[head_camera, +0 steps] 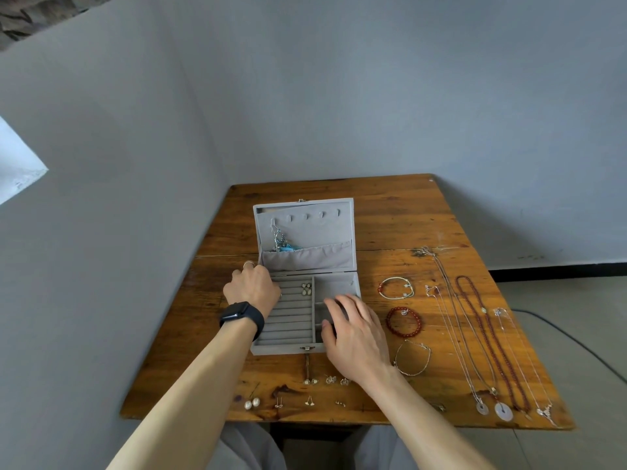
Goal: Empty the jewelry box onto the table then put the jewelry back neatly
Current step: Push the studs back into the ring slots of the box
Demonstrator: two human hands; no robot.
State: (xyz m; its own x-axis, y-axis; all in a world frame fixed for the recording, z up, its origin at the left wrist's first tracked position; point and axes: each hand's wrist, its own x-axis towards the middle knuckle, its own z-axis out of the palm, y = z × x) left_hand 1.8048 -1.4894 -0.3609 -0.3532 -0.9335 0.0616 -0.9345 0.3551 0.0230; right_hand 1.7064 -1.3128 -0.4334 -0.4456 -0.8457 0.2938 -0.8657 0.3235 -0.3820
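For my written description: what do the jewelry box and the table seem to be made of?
Jewelry box: apparently grey velvet-like fabric covering, matte; its lid pocket sags in soft folds. Table: wood, worn brown varnish with some sheen; grain, knots and a plank seam show.

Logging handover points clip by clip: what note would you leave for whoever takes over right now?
Left hand: at the jewelry box left wall, fingers curled; any grip is hidden.
Right hand: open over the right compartments, nothing visibly held.
Done: small earrings sit in the ring rows; a blue dangling piece hangs in the lid.
Left: three bracelets and the necklaces right of the box, earring pairs in front, all on the table.
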